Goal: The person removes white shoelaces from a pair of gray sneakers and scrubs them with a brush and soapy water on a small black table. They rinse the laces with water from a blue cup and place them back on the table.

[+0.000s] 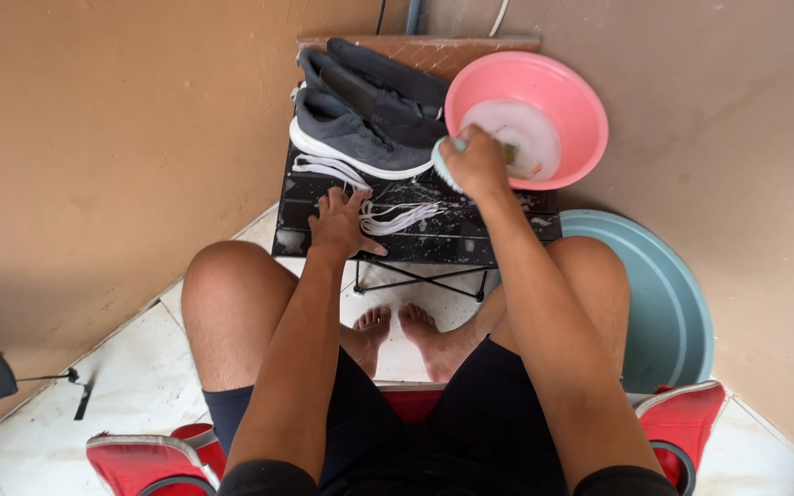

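1. Head view: the right hand [478,165] is closed around a pale green scrubbing brush [443,162], held at the near rim of the pink basin [581,110]. The basin sits tilted on the back right corner of the small black folding table [434,246] and holds soapy, cloudy water.
2. The left hand [342,223] lies flat with fingers spread wide on the table top, holding nothing. Its fingertips touch the loose white shoelaces [388,216], which lie in a tangle in front of the shoes.
3. The pair of dark grey sneakers [360,129] with white soles stands at the back left of the table, laces removed, just beside the basin and well clear of the brush.
4. To do this step well, I judge the bristles should go fully into the suds, with the excess shaken off inside the bowl, so less water runs over the already wet table.
5. The flat left hand seems well placed to pin the laces and steady the light table; pressing evenly would keep the tilted basin from sliding.
6. A larger blue-grey basin [682,312] leans against the wall on the right, beside the person's knee; bare feet rest on the white tiled floor [140,377] under the table.
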